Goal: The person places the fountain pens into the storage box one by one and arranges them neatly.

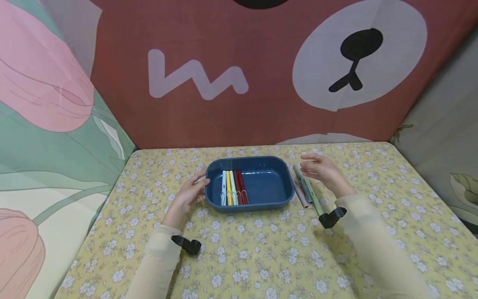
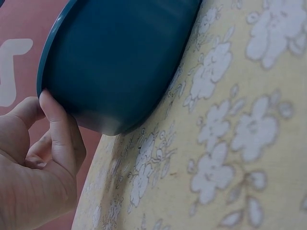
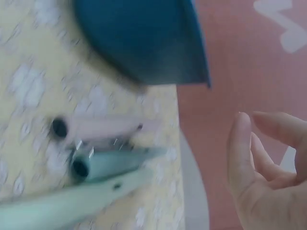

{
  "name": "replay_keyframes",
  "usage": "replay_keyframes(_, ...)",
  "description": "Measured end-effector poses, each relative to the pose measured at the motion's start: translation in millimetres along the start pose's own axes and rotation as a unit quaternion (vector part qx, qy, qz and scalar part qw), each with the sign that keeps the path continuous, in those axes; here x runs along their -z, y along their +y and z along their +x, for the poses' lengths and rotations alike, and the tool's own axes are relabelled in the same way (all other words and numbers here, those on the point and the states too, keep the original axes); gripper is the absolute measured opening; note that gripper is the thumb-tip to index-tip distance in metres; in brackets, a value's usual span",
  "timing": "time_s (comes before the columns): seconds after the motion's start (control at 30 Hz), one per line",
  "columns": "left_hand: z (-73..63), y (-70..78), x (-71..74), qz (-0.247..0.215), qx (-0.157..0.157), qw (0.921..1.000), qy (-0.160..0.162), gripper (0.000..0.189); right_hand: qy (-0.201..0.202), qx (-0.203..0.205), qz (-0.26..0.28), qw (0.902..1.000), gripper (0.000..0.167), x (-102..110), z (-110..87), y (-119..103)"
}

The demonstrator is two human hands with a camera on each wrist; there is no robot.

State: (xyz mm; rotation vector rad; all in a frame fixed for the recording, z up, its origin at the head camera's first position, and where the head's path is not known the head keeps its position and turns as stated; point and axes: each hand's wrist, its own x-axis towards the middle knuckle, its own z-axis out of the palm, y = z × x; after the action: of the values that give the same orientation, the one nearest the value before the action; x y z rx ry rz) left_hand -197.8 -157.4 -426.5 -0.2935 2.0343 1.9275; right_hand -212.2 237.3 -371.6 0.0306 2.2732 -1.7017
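Observation:
A blue rectangular tray point(image 1: 267, 187) stands on the table, seen in all three views. In its left part several pens lie side by side: a pale blue pen point(image 1: 223, 187), a yellow pen point(image 1: 229, 189), a pale green pen point(image 1: 234, 189) and two dark red pens point(image 1: 243, 191). My left hand point(image 1: 186, 195) holds the tray's left end, fingertips at the rim point(image 2: 42, 72). Above the table, right of the tray, my right hand point(image 1: 323, 171) hovers with bent fingers and nothing in them. Below it lie a pinkish pen point(image 3: 105, 128), a teal pen point(image 3: 117, 162) and a light green pen point(image 3: 72, 197).
A yellow cloth with white flowers point(image 1: 242, 253) covers the table. Behind rises a red wall hanging point(image 1: 269, 108) with a cartoon face, and a flower-patterned hanging point(image 1: 48, 166) is on the left. Small black cameras point(image 1: 332, 217) sit on both wrists.

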Motion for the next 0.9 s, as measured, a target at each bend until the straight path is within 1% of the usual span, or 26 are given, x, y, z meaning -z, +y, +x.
replay_keyframes(0.17, -0.4, -0.3, 0.1, -0.002, 0.003, 1.0, 0.002, 0.053, 0.0, -0.016, -0.021, 0.9997, 0.056, 11, -2.9, 12)
replay_keyframes(0.37, -1.8, 1.0, -0.2, -0.003, 0.003, 1.0, 0.002, 0.054, -0.004, -0.028, -0.047, 0.9985, 0.057, 18, -5.2, 24)
replay_keyframes(0.47, -2.4, 1.7, -0.3, -0.003, 0.003, 1.0, 0.0, 0.054, -0.01, -0.041, -0.044, 0.9981, 0.057, 20, -5.9, 28)
replay_keyframes(0.57, -1.5, 0.5, -0.3, -0.001, 0.003, 1.0, 0.003, 0.054, -0.011, -0.056, -0.028, 0.998, 0.057, 21, -5.8, 34)
replay_keyframes(0.7, -0.5, -1.3, -0.9, 0.006, 0.004, 0.9999, 0.007, 0.053, -0.015, -0.065, -0.011, 0.9977, 0.057, 23, -5.1, 41)
replay_keyframes(0.9, 0.3, -2.1, -1.0, 0.013, 0.003, 0.9999, 0.008, 0.053, -0.03, -0.067, -0.03, 0.9969, 0.058, 23, -4.5, 49)
